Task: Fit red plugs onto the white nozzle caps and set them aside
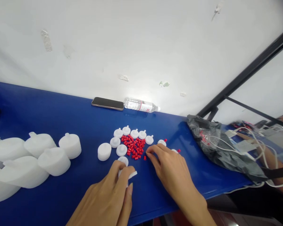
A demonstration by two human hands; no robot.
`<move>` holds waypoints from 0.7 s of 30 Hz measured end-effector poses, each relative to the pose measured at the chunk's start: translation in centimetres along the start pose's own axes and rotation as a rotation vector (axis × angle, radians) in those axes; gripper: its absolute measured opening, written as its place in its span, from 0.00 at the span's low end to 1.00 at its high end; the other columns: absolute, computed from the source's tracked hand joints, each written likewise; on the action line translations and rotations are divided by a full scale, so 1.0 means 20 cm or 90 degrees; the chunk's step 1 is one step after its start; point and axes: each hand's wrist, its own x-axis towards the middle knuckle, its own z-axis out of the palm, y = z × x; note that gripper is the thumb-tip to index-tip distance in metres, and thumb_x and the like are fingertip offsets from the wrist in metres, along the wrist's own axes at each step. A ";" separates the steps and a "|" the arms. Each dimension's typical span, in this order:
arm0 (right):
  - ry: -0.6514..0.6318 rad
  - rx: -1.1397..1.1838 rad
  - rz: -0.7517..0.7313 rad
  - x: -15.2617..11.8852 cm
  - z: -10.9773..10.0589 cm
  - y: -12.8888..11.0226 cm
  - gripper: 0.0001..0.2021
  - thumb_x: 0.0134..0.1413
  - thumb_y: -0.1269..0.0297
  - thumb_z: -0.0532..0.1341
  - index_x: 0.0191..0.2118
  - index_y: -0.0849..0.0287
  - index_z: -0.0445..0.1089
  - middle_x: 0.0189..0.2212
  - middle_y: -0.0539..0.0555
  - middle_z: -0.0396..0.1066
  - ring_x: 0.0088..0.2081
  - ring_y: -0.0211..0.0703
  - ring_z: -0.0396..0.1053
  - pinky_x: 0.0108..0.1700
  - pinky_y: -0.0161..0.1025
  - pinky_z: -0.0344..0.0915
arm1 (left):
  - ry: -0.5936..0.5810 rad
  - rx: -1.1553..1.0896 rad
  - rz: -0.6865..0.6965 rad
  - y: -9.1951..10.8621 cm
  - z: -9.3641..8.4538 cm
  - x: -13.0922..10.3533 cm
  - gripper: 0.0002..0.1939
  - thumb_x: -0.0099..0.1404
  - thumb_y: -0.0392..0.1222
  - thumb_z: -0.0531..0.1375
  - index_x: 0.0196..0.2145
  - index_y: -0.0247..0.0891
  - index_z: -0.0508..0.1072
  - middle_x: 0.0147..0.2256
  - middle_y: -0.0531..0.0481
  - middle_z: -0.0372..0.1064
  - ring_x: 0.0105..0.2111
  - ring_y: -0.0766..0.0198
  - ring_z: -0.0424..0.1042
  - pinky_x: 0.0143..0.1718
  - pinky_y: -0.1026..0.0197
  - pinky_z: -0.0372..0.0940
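Note:
My left hand [115,191] holds a small white plastic cap [130,174] near the front of the blue table [68,122]. My right hand [169,168] rests on the table with its fingertips touching the edge of a pile of small red tubes [134,147]. Whether it pinches one I cannot tell. Several white caps [134,133] with a nub on top ring the red pile. A taller white stack [104,151] stands left of them.
Larger stacks of white caps [37,157] lie at the left. A phone [108,103] and a water bottle [141,105] lie along the white wall. A dark plastic bag [217,147] with white cables sits at the right; another person's arm [273,160] lies beyond it.

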 end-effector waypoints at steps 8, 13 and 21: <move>0.040 0.416 -0.001 -0.09 -0.06 0.02 0.07 0.70 0.63 0.63 0.48 0.50 0.78 0.34 0.46 0.81 0.26 0.35 0.74 0.29 0.33 0.64 | -0.029 -0.025 0.016 -0.05 0.06 -0.03 0.19 0.82 0.42 0.44 0.61 0.47 0.68 0.55 0.50 0.78 0.30 0.64 0.83 0.23 0.63 0.74; 0.063 0.615 -0.023 -0.11 -0.08 -0.02 0.06 0.63 0.61 0.70 0.45 0.48 0.84 0.35 0.47 0.80 0.26 0.32 0.70 0.29 0.29 0.66 | 0.052 -0.016 0.048 -0.07 0.10 -0.03 0.21 0.82 0.48 0.46 0.67 0.41 0.64 0.54 0.49 0.81 0.36 0.63 0.85 0.29 0.63 0.78; -0.032 0.757 0.032 -0.12 -0.06 -0.07 0.04 0.52 0.64 0.77 0.34 0.49 0.85 0.20 0.43 0.75 0.21 0.30 0.69 0.28 0.27 0.64 | 0.067 0.034 0.101 -0.07 0.07 -0.01 0.23 0.83 0.44 0.42 0.63 0.35 0.71 0.52 0.44 0.82 0.33 0.62 0.85 0.24 0.63 0.75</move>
